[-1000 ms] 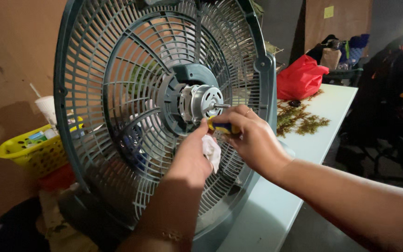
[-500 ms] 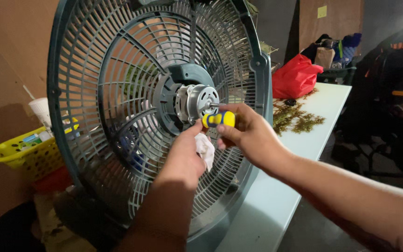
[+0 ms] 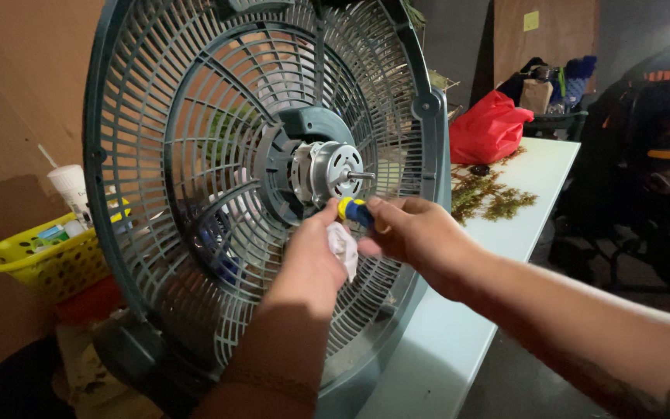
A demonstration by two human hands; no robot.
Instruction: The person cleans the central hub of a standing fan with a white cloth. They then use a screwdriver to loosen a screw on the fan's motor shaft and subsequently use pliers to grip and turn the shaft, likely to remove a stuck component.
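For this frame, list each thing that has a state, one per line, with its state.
Fan guard: upright, no blades in view, motor exposed.
Motor: bare, shaft sticking out.
Left hand: closed on a white cloth, below the motor.
Right hand: grip closed on a yellow and blue screwdriver.
Yellow basket: upright, holding items.
Red bag: resting on the white table.

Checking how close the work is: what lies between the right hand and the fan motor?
In the head view, a yellow-and-blue tool handle in the right hand spans the stretch toward the motor; its tip is hidden.
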